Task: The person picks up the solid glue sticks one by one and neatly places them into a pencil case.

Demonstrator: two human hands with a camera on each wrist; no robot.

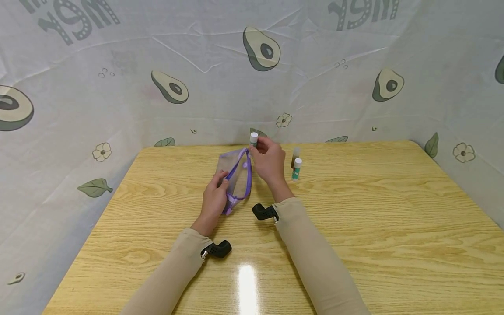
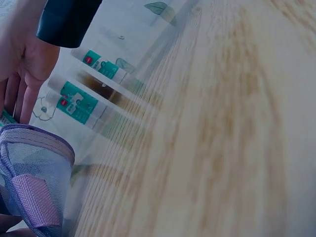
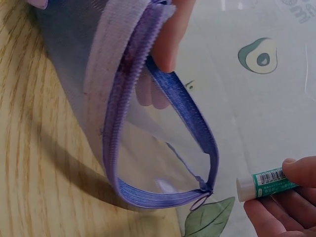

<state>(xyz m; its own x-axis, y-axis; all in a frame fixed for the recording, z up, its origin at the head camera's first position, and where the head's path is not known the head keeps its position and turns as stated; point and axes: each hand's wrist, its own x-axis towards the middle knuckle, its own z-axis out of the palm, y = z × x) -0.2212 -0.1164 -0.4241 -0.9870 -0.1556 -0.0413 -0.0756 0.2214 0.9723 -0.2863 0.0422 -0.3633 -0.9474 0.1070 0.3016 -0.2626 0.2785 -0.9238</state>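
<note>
My left hand (image 1: 215, 195) holds a purple-edged mesh zipper pouch (image 1: 233, 196) by its rim, thumb and fingers on either side of the mesh. The pouch's zipper (image 3: 112, 133) is undone and its mouth gapes toward the right. Between the thumb and fingers of my right hand (image 1: 271, 162) is a glue stick (image 3: 269, 183) with a white end and green label, just beyond the pouch's mouth. Another glue stick (image 1: 296, 169) stands upright to the right of that hand. Close behind it is a slim brownish item (image 1: 295, 157), whose kind I cannot tell.
A wood-grain table (image 1: 378, 218) lies under everything. Behind it hangs a pale cloth (image 1: 220, 52) printed with avocados and leaves. Black wrist mounts (image 1: 218, 249) stick out from both beige sleeves (image 1: 315, 258).
</note>
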